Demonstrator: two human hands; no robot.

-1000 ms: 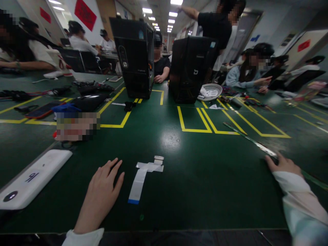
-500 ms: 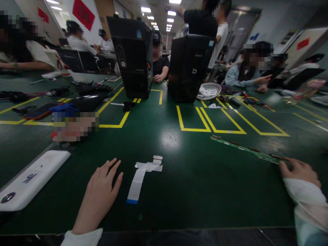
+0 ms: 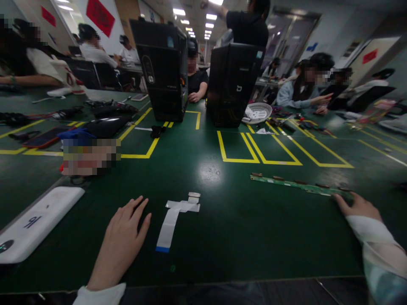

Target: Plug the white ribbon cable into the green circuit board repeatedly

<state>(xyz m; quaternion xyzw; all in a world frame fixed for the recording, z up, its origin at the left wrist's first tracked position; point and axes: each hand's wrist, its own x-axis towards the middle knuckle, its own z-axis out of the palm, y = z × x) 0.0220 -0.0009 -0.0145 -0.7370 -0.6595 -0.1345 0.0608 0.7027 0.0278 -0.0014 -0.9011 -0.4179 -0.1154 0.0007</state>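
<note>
My right hand (image 3: 361,205) grips the near right end of a long, narrow green circuit board (image 3: 295,186). Several brown connectors line the board's upper edge, and it stretches leftward at or just over the table top. Its end under my fingers is partly hidden. My left hand (image 3: 125,237) rests palm down on the green table (image 3: 241,237), fingers stretched out and holding nothing. Just right of that hand, without contact, lies a white flat ribbon cable (image 3: 168,226) with a blue end and a silver connector at its top.
Two black computer towers (image 3: 160,76) stand at the back. A white device (image 3: 41,222) marked 16 lies at the left, near a dark phone (image 3: 44,136) and a blurred-out item. Behind the yellow tape outlines sits a white basket (image 3: 257,112). Other people sit around the table.
My right hand has swung the circuit board from a steep slant to nearly crosswise, its free end moving left and nearer. My left hand and the ribbon cable stay put on the table.
</note>
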